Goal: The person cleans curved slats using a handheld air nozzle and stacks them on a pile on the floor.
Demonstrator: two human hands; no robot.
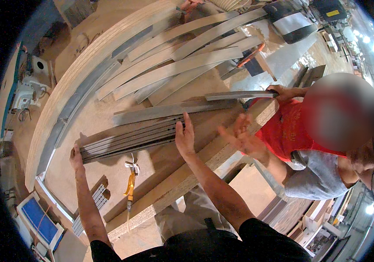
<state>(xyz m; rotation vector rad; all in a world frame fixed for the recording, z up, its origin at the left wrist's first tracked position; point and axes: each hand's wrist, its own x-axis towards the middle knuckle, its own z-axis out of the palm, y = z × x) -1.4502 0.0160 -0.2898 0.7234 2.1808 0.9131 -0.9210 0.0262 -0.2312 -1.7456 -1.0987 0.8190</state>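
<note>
Several slats (131, 139): long, narrow, straight-edged and grey-brown, they lay side by side in a compact bundle on the bench between the person's two hands, with dark lines running along their length.
Left hand (77, 158): it rested against the left end of the bundle; whether its fingers had closed around that end could not be told.
Right hand (185, 139): it stood open at the right end, fingers extended, palm turned toward the slat ends.
Bench (152, 168): its top was a smooth tan sheet, bounded by a thick front edge (154, 207) with a coarse, chip-like face and a broad wooden far rim (95, 48), which appeared curved in this view.
Adjacent board (176, 112): grey and flat, it lay just beyond the bundle.
Loose boards (178, 69): long, pale grey-brown strips, they overlapped at differing angles farther back on the bench.
Air gun (130, 183): yellow-bodied with a thin metal nozzle, it lay near the bundle, a pale hose (129, 214) running from it over the front edge.
Short strips (97, 197): light grey and parallel, they lay near the left forearm.
Co-worker (283, 131): a person in a red top and grey shorts stood at the right, one hand (279, 92) gripping a slim grey bar (239, 95), the other hand (241, 136) spread open above the front edge.
</note>
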